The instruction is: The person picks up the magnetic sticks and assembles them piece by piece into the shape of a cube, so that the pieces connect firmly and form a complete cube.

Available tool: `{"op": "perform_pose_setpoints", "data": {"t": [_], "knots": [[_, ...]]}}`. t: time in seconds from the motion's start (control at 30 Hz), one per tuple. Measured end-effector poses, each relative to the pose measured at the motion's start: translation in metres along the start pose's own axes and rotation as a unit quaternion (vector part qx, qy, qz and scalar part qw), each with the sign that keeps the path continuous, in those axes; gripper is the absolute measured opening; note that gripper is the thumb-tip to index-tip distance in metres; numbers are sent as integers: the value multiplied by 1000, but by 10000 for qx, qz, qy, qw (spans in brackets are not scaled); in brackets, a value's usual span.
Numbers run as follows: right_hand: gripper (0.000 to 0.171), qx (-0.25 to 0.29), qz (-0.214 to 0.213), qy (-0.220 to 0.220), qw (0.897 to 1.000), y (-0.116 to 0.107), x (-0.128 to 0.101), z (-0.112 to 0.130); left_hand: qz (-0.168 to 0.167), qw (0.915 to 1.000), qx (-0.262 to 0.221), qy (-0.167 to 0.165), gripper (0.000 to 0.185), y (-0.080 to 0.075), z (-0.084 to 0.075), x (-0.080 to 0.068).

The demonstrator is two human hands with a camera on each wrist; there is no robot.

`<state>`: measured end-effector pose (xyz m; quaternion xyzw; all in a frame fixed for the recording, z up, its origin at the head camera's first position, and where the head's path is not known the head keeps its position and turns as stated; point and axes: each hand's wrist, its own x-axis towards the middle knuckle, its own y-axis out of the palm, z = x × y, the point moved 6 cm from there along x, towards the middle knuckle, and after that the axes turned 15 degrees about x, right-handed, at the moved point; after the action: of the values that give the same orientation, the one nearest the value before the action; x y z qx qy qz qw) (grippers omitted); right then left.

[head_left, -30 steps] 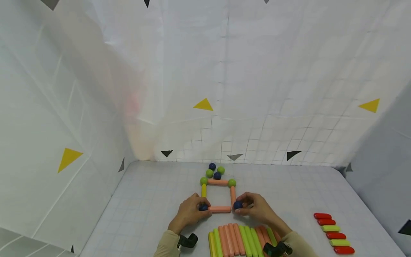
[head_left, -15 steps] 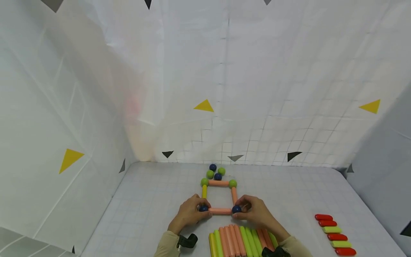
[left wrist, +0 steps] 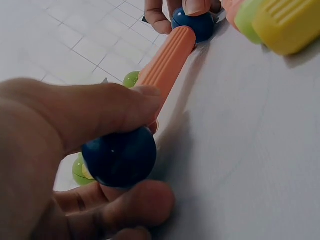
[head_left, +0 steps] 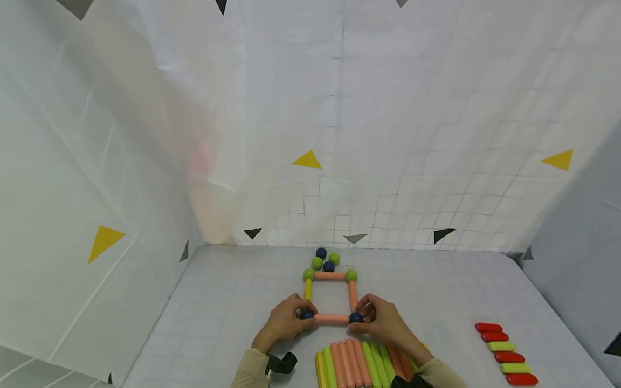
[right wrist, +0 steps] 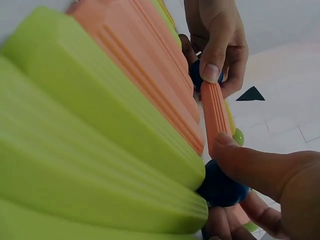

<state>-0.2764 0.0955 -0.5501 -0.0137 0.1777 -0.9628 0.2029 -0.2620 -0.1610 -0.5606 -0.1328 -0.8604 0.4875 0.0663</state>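
A flat square of rods and balls lies on the gridded table [head_left: 233, 302]. My left hand [head_left: 297, 313] pinches the near-left dark blue ball [head_left: 305, 314] [left wrist: 119, 157]. My right hand [head_left: 367, 315] pinches the near-right dark blue ball [head_left: 356, 317] [right wrist: 220, 187]. Between them lies the near orange rod [head_left: 332, 319] [left wrist: 167, 62] [right wrist: 216, 112], touching both balls. A yellow rod [head_left: 308, 289] and an orange rod [head_left: 352, 295] run back to two green balls [head_left: 308, 275] [head_left: 351, 275], joined by the far orange rod [head_left: 330, 276].
Several loose blue and green balls [head_left: 325, 260] sit just behind the square. A row of orange and green rods [head_left: 359, 366] [right wrist: 75, 150] lies by my wrists at the near edge. Red and green short pieces [head_left: 499, 353] lie at the right. White cloth walls enclose the table.
My right hand has brought its blue ball slightly nearer and leftwards, against the near orange rod's end. The left hand has kept its hold in place.
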Motion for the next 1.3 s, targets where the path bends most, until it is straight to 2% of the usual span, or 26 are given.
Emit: {"op": "perform_pose_setpoints", "data": {"t": [0.13, 0.27, 0.37, 0.47, 0.57, 0.73, 1.0, 1.3], "knots": [[53, -206, 379, -114, 9990, 2, 1, 3, 6, 10000, -12, -4, 19, 0, -1, 0], [58, -846, 1097, -497, 9891, 8, 5, 10, 4, 10000, -1, -26, 19, -1, -2, -1], [51, -1124, 1484, -643, 9804, 11, 6, 15, -2, 10000, -14, -35, 18, -2, -2, -2], [39, -1039, 1627, -593, 9794, 11, 8, 16, 2, 10000, -80, -39, 19, -1, -1, -2], [33, -798, 1602, -496, 9826, 9, 8, 13, 30, 9999, -121, -41, 18, 1, 0, -1], [34, -499, 1428, -535, 9870, 8, 9, 12, 18, 10000, -61, -59, 18, 1, 0, -1], [34, -539, 1325, -588, 9880, 7, 9, 12, 0, 10000, 11, -71, 22, -1, -4, -1], [34, -662, 1187, -563, 9891, 6, 11, 11, 193, 9997, -19, 131, 40, -3, 2, -1]]}}
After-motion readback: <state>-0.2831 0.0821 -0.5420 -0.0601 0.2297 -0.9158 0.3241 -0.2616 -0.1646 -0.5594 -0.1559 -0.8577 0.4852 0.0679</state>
